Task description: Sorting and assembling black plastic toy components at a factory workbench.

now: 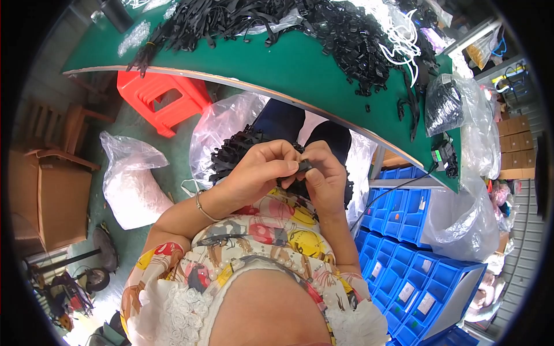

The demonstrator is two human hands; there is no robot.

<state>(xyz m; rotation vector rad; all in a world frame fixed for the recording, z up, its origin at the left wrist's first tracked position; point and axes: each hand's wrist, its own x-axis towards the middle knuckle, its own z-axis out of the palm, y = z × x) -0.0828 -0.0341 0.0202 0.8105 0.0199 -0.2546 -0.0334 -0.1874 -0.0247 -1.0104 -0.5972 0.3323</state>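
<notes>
My left hand (261, 170) and my right hand (325, 183) meet above my lap, both closed in a pinch. Between their fingertips is a small black piece (304, 166), perhaps a buckle; the fingers cover too much of it to be sure. A heap of black straps (231, 151) lies on my lap, partly hidden behind my hands and forearms. More black straps (202, 23) are piled on the green table (259, 66) in front of me. Beside them is a mound of small black plastic parts (352, 46).
The table's front edge runs just beyond my knees. A red stool (164, 98) and a filled clear bag (135, 190) stand at the left, near a cardboard box (63, 199). Blue bins (398, 277) are stacked at the right. White cords (404, 43) lie on the table.
</notes>
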